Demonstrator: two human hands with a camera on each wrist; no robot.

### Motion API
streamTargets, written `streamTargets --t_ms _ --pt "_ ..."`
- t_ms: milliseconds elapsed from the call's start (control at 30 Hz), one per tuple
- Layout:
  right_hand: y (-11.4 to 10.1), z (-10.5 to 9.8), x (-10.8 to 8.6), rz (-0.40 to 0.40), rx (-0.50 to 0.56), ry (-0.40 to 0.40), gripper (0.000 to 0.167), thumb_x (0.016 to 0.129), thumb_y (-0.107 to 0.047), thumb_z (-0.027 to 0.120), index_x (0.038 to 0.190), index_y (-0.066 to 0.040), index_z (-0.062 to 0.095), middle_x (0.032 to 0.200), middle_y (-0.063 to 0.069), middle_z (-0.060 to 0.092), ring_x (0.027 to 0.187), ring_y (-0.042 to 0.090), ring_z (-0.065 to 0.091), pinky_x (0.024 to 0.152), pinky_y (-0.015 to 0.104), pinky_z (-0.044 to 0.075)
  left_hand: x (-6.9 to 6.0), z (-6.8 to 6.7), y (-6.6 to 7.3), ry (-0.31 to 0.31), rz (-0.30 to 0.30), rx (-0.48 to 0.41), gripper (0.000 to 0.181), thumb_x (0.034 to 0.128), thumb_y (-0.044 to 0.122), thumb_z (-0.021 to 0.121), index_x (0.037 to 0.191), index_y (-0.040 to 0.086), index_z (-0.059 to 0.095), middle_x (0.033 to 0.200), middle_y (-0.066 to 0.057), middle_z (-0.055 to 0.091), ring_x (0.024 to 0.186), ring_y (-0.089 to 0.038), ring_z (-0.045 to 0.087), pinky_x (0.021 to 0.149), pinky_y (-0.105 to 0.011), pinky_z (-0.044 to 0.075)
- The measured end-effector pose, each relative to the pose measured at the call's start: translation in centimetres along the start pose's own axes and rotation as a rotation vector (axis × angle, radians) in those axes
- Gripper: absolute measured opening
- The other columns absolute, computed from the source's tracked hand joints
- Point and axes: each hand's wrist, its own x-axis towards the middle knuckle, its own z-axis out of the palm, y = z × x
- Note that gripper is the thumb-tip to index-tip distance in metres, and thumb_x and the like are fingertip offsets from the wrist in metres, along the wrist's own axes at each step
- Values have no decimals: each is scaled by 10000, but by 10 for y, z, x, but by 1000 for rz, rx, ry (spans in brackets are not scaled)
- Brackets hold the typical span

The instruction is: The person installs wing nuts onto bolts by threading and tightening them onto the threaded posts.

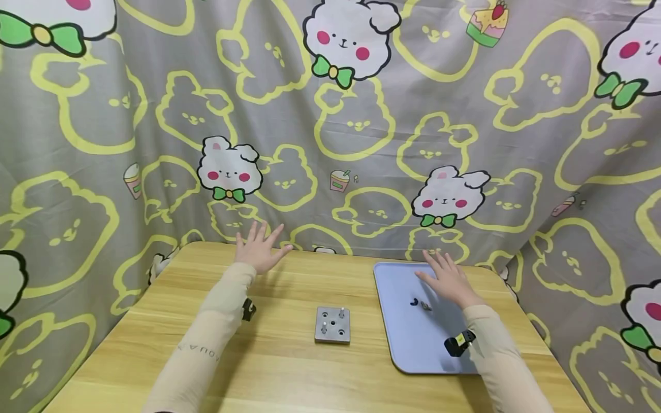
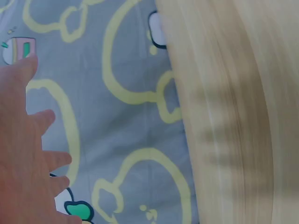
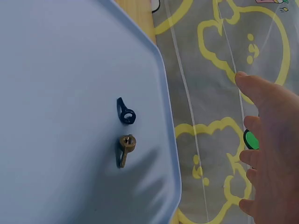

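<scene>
My left hand (image 1: 257, 252) is held over the back left of the table with its fingers spread, holding nothing. My right hand (image 1: 448, 282), fingers also spread, hovers above the light blue tray (image 1: 408, 350) and touches none of the things on it. Two small parts lie side by side in that tray: a black ring with a short arm (image 3: 124, 110) and a brass-coloured one of similar shape (image 3: 124, 149). Between my arms a square grey metal block (image 1: 333, 334) sits on the table, with several holes and two upright pins.
The wooden table (image 1: 289, 373) ends at a grey curtain (image 1: 289, 126) with yellow outlines and white cartoon animals, which hangs behind it and at both sides. A black wrist camera (image 1: 249, 310) is on the left arm, another wrist camera (image 1: 458, 344) on the right.
</scene>
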Motion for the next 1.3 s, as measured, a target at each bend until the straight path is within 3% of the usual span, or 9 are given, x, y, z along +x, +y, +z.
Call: streamTargets --t_ms 200,533,700,900,1133,1300 --pt "1 -1 -8 -42 -7 33 786 964 -585 429 1534 -71 261 1551 318 236 1426 557 128 1101 754 125 -13 -8 13 34 37 -47 785 897 778 249 1551 349 193 1634 -133 158 1508 -407 68 1133 -732 15" --pt "2 0 -20 -84 0 71 747 965 -575 448 1487 -48 365 1483 287 401 1358 531 329 1070 738 244 -37 -10 37 151 134 -88 735 926 719 323 1519 286 328 1562 -112 366 1425 -386 342 1118 -676 268" --pt "2 3 -22 -156 4 98 603 945 -406 594 1385 -4 500 1385 270 526 1254 499 483 1031 662 380 -50 -13 48 183 171 -157 688 945 663 376 1502 260 368 1530 -106 418 1396 -365 395 1109 -643 315" --pt "-1 12 -19 -246 0 82 379 861 -187 712 1169 26 653 1127 218 680 1024 395 632 880 545 519 -64 -15 62 245 229 -214 616 960 582 442 1468 233 433 1463 -108 507 1342 -352 475 1087 -575 390" --pt "-5 25 -14 -198 24 -23 182 810 -100 733 946 15 695 866 123 678 813 261 623 711 403 533 -72 -16 79 270 267 -300 572 976 541 448 1454 227 453 1443 -91 532 1326 -327 500 1093 -553 397" --pt "-6 32 -10 -129 5 -46 156 776 -116 763 852 -10 677 769 71 643 705 169 557 641 332 490 -74 -14 95 275 292 -349 531 988 512 444 1422 213 498 1421 -75 556 1307 -304 523 1080 -519 424"
